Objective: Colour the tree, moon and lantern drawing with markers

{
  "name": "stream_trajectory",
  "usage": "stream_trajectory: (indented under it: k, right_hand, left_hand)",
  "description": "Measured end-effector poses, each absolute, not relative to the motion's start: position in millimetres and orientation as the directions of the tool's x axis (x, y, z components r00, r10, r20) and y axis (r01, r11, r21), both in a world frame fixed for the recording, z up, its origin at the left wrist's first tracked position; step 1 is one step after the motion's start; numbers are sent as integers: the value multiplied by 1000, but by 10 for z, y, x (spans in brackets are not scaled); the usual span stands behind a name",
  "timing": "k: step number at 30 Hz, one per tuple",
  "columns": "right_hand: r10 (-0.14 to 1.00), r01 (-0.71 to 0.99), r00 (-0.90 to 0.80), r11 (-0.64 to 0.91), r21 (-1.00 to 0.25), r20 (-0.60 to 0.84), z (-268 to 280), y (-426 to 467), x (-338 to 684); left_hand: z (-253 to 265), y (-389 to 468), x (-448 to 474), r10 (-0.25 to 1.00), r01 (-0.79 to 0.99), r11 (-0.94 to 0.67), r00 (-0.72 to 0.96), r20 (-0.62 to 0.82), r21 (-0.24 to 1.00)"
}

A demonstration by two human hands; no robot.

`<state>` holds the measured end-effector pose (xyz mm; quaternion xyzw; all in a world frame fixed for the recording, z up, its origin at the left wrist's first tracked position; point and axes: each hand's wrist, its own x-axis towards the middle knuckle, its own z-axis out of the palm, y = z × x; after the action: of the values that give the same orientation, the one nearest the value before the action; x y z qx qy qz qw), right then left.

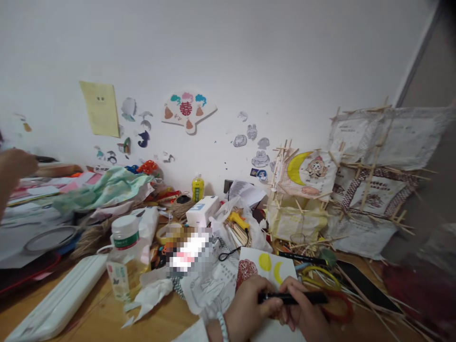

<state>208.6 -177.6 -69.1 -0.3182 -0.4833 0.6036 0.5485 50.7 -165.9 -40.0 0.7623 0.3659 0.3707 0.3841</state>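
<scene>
Table (90,311) beneath, both hands (245,304) (307,311) grip a black marker (287,298) between them

Pen (286,298) over paper (270,271), left of phone (366,286)

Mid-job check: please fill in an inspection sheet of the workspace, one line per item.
Surface: wooden table, visible along the front.
Job's things: held black pen; paper with yellow shapes.
Clutter: lidded jar, tissue, phone, many materials crowded together.
Hands: left hand and right hand both grip the pen.
Cables: black cord, looped.
Surroundings: pale wall, stick-and-paper frames at right, another person's hand at far left.
</scene>
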Motion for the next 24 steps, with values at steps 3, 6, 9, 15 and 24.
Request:
stream_trajectory:
  k: [3, 6, 9, 15, 24]
  right_hand:
    - [975, -350, -194, 33, -936, 107, -676, -1793, 2065]
    - [975, -342, -206, 6, -940, 81, -653, -1804, 2054]
    - [972, -344, -212, 20, -939, 98, -597, -1838, 2048]
    - [965, -230, -221, 88, -969, 140, -525, -1892, 2034]
    - [973, -267, -197, 66, -962, 121, -676, -1782, 2106]
  left_hand:
    - [-411, -1652, 504, 839, 270, -437, 465, 282, 858]
    - [-384, -1663, 490, 829, 305, -468, 476, 293, 829]
    - [-332, -1681, 479, 819, 307, -473, 498, 284, 825]
    - [-269, -1714, 479, 818, 362, -464, 524, 235, 808]
    - [-292, -1711, 459, 792, 184, -494, 499, 352, 850]
